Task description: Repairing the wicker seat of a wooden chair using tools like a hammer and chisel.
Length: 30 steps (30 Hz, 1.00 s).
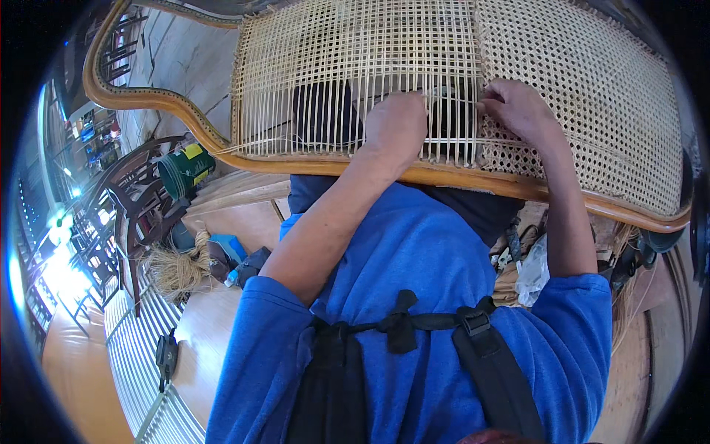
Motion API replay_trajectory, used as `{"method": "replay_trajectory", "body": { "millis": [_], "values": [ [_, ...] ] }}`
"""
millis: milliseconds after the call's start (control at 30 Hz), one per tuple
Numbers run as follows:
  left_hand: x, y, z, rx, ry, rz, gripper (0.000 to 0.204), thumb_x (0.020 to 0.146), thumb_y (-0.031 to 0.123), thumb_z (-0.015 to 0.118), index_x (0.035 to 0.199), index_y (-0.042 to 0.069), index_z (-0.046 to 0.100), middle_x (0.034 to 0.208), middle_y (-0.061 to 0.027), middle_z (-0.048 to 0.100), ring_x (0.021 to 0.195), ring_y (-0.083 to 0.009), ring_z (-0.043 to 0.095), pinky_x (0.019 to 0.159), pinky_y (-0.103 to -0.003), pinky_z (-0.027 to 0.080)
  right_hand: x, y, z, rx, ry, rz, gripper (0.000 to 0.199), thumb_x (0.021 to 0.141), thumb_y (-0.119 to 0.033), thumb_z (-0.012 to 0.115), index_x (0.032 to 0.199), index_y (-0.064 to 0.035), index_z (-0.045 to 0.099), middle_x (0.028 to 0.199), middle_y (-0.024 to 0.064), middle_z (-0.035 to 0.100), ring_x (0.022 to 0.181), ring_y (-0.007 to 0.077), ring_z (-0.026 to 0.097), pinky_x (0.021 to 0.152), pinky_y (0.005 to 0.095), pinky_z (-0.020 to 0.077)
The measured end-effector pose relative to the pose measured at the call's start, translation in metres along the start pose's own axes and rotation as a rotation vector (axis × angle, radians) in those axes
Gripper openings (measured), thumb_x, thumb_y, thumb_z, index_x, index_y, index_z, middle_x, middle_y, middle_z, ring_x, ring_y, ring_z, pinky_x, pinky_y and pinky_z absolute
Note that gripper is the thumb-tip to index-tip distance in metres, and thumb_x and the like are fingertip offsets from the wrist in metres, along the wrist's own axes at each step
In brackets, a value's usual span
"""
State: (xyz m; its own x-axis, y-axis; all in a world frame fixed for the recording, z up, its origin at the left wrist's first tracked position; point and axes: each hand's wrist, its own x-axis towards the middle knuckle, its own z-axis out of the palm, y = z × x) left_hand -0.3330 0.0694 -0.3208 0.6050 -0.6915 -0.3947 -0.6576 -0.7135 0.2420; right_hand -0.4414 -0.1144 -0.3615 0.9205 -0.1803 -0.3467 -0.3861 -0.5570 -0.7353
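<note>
A wooden furniture frame (296, 164) with a woven cane panel (584, 111) lies across my lap. On the right the cane is a finished-looking mesh with small holes. On the left, open vertical strands (260, 126) run down to the near rail, with a denser square weave above them. My left hand (397, 129) is closed over the open strands; its fingertips and anything in them are hidden. To its right, my right hand (526, 115) pinches at the border between the two weaves, where a thin cane strand seems to sit between thumb and forefinger.
At the left are a dark green can (186, 170) with yellow patches, a bundle of pale fibre strands (177, 270) and a blue box (228, 248). Dark wooden chair parts (126, 185) stand beyond. A clear plastic bag (532, 274) lies by my right arm.
</note>
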Motion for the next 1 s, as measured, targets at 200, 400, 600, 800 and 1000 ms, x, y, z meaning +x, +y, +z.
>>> {"method": "replay_trajectory", "body": {
  "millis": [200,400,600,800,1000],
  "values": [
    [0.001,-0.01,0.012,-0.517,-0.001,-0.305,0.011,0.071,0.015,0.057,0.073,0.006,0.061,0.074,-0.0149,0.064,0.073,-0.0313,0.062,0.068,-0.04,0.049,0.002,0.009,-0.001,0.135,-0.089,0.036,0.015,0.082,-0.016,0.056,0.081,-0.0012,0.058,0.057,0.0033,0.051,0.048,0.0109,0.046,0.047,0.0297,0.0396],
    [-0.003,-0.013,0.02,-0.468,0.071,-0.256,0.015,0.077,0.013,0.055,0.082,0.001,0.062,0.068,-0.0132,0.063,0.059,-0.0202,0.061,0.058,-0.031,0.048,0.003,-0.009,-0.013,0.459,-0.287,0.303,0.011,0.081,-0.011,0.055,0.083,-0.0007,0.058,0.058,0.0035,0.052,0.052,0.0115,0.05,0.051,0.031,0.0422],
    [-0.002,-0.016,0.022,-0.472,0.041,-0.284,0.016,0.077,0.013,0.054,0.084,0.001,0.062,0.067,-0.0117,0.063,0.057,-0.0173,0.06,0.056,-0.03,0.048,0.005,-0.007,-0.007,0.054,-0.056,-0.036,0.014,0.079,-0.012,0.052,0.082,0.0006,0.057,0.071,0.0141,0.057,0.065,0.0239,0.056,0.064,0.036,0.0456],
    [-0.002,-0.016,0.018,-0.512,0.056,-0.24,0.015,0.077,0.012,0.053,0.081,0.001,0.062,0.071,-0.0156,0.062,0.065,-0.0253,0.06,0.062,-0.035,0.049,0.004,-0.01,-0.017,0.412,-0.279,0.297,0.013,0.083,-0.013,0.053,0.08,0.0001,0.054,0.057,0.0046,0.049,0.053,0.0126,0.05,0.053,0.0323,0.0418],
    [-0.01,-0.013,0.007,-0.05,0.147,0.033,0.012,0.078,0.008,0.053,0.075,0.0,0.061,0.071,-0.0207,0.061,0.068,-0.0336,0.062,0.063,-0.041,0.05,0.001,-0.006,0.003,-0.004,0.034,-0.03,0.02,0.082,-0.02,0.056,0.084,-0.0005,0.057,0.072,0.0146,0.058,0.067,0.0274,0.056,0.064,0.0385,0.0435]
  ]
}}
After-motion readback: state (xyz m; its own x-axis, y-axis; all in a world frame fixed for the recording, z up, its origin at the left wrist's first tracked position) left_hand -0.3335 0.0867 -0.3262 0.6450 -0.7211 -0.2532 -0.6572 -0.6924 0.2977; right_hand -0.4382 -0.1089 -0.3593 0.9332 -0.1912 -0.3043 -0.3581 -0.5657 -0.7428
